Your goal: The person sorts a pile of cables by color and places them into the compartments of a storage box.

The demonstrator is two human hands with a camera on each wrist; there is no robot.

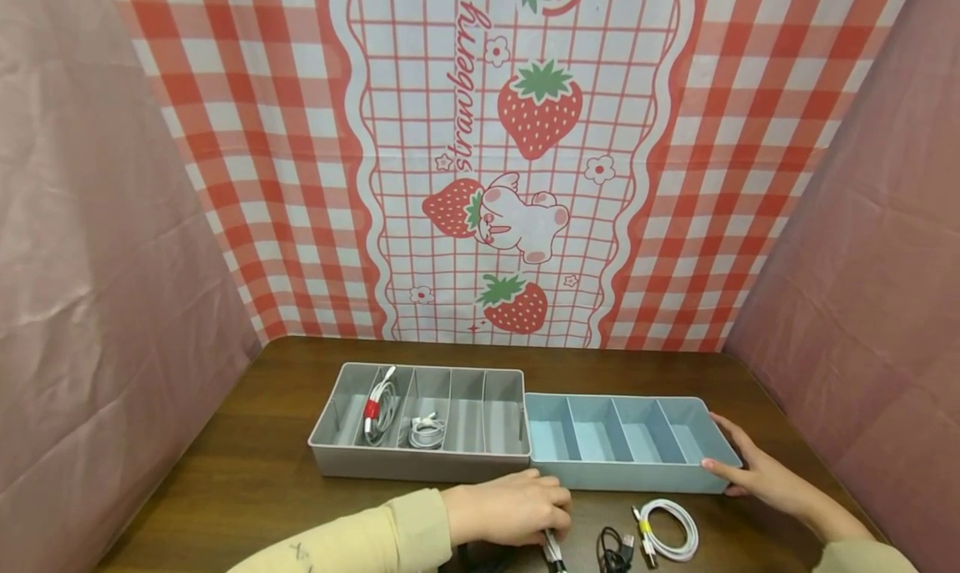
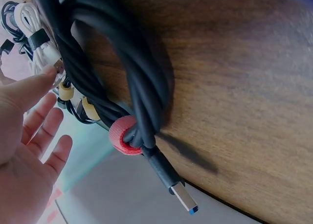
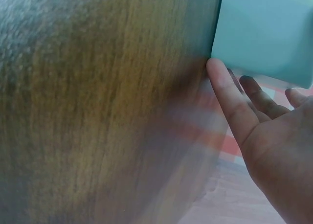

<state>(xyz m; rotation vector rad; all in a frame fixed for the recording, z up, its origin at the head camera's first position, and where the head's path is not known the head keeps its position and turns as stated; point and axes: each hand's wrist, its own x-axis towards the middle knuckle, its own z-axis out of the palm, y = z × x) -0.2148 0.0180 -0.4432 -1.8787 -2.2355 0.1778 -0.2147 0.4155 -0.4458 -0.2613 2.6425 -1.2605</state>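
Just in front of the pale blue plastic tray with four compartments [image 1: 637, 476], near its left end, lies what matters most to us: the slim white cable bundle with a black strap [image 1: 553, 550]. From the tips of our left hand [image 1: 517, 510] it runs away from the tray toward us, slightly rightward, its long axis roughly square to the tray's front wall; the lower border cuts it off. Our left hand is much the nearer; any lift would turn on gripping that tray-side end across its length. In the left wrist view our thumb meets the metal plug there, while three other fingers are apart; our forefinger's tip is hidden, so we cannot tell whether the pinch is closed, or whether the bundle is off the desk [image 1: 225, 490].

At the tray's right end, our right hand [image 1: 765, 477] rests with fingers spread, thumb on the front corner and forefinger at the end wall. In front of the tray, right of the bundle, we see a black coiled cable [image 1: 617, 559], then a white looped cable with a yellow strap [image 1: 692, 528].
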